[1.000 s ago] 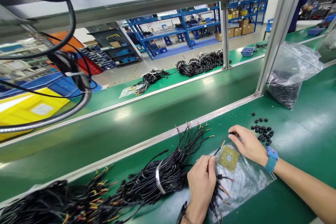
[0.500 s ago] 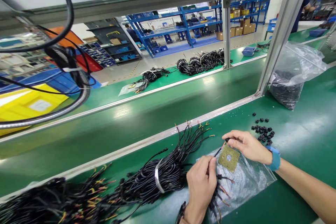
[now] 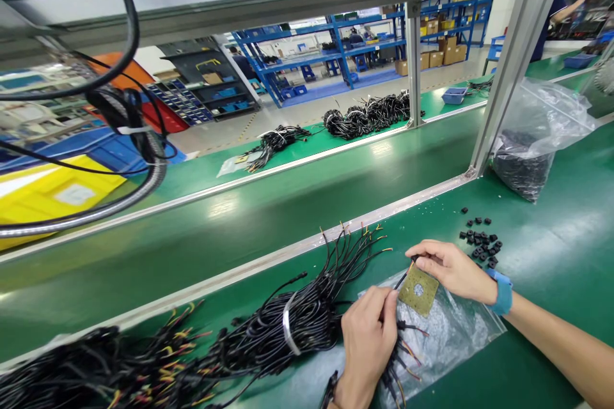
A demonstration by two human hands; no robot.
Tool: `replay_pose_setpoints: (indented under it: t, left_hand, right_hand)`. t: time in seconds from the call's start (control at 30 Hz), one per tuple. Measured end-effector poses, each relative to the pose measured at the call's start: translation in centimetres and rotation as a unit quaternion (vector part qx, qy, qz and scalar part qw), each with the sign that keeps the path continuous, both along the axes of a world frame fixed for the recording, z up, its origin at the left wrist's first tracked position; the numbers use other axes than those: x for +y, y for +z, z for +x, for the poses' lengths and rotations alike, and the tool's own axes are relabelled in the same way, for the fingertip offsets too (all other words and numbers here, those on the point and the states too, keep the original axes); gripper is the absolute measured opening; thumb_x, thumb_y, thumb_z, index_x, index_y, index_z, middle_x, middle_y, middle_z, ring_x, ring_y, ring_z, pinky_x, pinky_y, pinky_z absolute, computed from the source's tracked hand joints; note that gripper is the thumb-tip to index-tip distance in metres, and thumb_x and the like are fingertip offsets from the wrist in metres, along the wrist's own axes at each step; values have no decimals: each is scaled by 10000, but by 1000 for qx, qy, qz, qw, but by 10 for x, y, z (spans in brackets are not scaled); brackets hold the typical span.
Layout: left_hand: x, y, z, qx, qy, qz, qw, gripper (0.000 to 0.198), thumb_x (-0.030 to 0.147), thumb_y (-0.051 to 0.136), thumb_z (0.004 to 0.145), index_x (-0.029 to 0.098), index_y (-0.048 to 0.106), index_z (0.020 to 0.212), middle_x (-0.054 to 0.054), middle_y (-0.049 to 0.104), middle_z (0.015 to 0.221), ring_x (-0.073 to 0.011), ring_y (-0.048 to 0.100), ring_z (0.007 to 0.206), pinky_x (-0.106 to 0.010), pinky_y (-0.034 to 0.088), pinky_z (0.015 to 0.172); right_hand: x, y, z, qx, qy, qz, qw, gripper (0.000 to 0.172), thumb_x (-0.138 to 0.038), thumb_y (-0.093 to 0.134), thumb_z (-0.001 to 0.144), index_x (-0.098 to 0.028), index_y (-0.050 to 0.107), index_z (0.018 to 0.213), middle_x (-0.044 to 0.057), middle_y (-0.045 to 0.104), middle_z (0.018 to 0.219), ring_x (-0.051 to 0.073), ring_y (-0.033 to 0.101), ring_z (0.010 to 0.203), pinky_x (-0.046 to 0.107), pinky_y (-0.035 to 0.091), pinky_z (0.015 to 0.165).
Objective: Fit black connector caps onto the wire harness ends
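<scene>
On the green workbench [image 3: 566, 249], beside a clear plastic bag [image 3: 463, 332], the left hand [image 3: 365, 339] is closed, thumb and forefinger pinched on a cable [image 3: 401, 279]. The right hand [image 3: 453, 270] has its thumb and fingertips clamped on a tiny block [image 3: 414, 258]. Between the hands, a square olive-yellow plate [image 3: 418, 300] with a round hole lies on the bag. The thin cable slants up by the plate's upper-left corner, black-sheathed, ending in orange-yellow wires. The block, black and partly hidden by fingers, meets those wire ends; whether they enter it I cannot tell.
</scene>
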State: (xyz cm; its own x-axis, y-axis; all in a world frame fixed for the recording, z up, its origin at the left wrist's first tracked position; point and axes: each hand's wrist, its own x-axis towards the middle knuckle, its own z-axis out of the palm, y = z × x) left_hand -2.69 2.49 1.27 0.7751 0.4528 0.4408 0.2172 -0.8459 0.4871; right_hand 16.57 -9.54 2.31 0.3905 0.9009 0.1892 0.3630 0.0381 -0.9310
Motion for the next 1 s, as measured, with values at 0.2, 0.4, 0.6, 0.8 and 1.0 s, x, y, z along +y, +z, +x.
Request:
replay_pose_setpoints:
  t: [0.2, 0.4, 0.6, 0.8, 1.0]
  left_hand:
    - [0, 0, 0, 8, 1, -4, 1000, 303, 297, 456, 1031, 207, 649, 816, -12, 613, 692, -130, 596, 651, -250, 380, 591]
    - [0, 0, -1, 11, 6, -7, 1000, 338, 292, 437, 1038, 203, 601, 756, 3, 582, 659, -122, 553, 610, -252, 357, 586]
    - [0, -1, -2, 27, 22, 6, 999, 396, 323, 419, 1040, 207, 521, 676, 18, 524, 592, -111, 492, 534, -254, 326, 546]
    - [0, 0, -1, 28, 25, 18, 999, 400, 326, 433, 1033, 208, 495, 656, 26, 500, 566, -104, 471, 507, -251, 310, 529]
    - [1, 0, -1, 34, 14, 14, 999, 389, 322, 440, 1032, 207, 518, 668, 26, 514, 573, -102, 478, 509, -256, 305, 531]
  right_hand:
    - [0, 3, 2, -41, 2, 5, 999, 218, -256, 543, 1032, -244, 700, 1181, 50, 709, 1056, 195, 660, 964, 359, 543, 867]
    - [-1, 7, 3, -54, 19, 13, 998, 226, -212, 522, 1033, -254, 708, 1153, 42, 694, 1053, 191, 651, 971, 349, 521, 870]
    - [-2, 9, 4, -65, 31, 8, 997, 221, -211, 510, 1038, -246, 706, 1134, 44, 692, 1058, 192, 652, 958, 350, 522, 860]
    - [-2, 7, 4, -70, 34, 5, 997, 215, -226, 512, 1040, -245, 706, 1131, 45, 696, 1051, 196, 653, 960, 353, 523, 859]
    - [-1, 6, 3, -66, 28, 12, 997, 217, -223, 522, 1038, -253, 702, 1156, 40, 696, 1060, 194, 654, 966, 353, 519, 872]
